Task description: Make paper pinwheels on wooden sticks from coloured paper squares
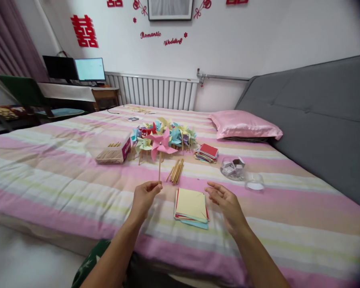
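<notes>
Left hand (144,197) fingers pinch the pink pinwheel (160,145) stick upright, right hand (226,202) open and empty; finished pinwheel pile (168,134) far, paper stack (191,208) and sticks (176,171) unused.

A pink paper pinwheel (161,144) stood upright on a thin wooden stick, pinched at the stick's lower end by the fingertips of the left hand (144,198) and held above the striped bedcover. Its folded blades fanned out around a small centre pin, and the head showed in front of a heap of other coloured pinwheels lying further back on the bed. A stack of paper squares (191,207) with a pale yellow sheet on top lay flat on the cover between the two hands, just left of the open, empty right hand (226,203).
</notes>
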Tool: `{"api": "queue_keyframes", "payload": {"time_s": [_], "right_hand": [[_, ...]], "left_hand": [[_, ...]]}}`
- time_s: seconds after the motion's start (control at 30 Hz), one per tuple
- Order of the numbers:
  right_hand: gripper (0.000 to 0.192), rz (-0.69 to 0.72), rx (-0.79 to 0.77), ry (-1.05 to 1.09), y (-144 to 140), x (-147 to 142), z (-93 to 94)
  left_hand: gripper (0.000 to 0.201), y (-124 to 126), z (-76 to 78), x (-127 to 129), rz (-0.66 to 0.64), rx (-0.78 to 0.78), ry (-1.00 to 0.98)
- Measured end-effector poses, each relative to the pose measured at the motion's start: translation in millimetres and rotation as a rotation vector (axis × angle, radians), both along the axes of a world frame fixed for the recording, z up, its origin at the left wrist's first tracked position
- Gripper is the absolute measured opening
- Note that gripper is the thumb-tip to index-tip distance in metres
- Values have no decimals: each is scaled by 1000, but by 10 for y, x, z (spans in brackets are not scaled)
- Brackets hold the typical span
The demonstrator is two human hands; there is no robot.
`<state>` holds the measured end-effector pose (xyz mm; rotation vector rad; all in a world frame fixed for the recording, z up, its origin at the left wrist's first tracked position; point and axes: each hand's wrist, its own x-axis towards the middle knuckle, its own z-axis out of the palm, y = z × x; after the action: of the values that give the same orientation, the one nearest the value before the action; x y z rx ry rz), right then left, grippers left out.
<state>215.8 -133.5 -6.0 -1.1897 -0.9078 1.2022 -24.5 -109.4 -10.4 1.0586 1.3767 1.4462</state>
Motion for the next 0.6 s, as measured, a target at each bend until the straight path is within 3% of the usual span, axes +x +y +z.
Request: {"api": "queue_keyframes", "payload": {"time_s": [0.23, 0.4, 0.6], "right_hand": [[47, 92, -105, -64, 56, -12, -217], [43, 136, -150, -96, 40, -40, -195], [41, 167, -144, -154, 0, -59, -165]], "left_hand": [[30, 290, 21, -312, 133, 54, 56], [35, 536, -16, -436, 208, 67, 47], [41, 538, -60, -494, 265, 73, 86]]}}
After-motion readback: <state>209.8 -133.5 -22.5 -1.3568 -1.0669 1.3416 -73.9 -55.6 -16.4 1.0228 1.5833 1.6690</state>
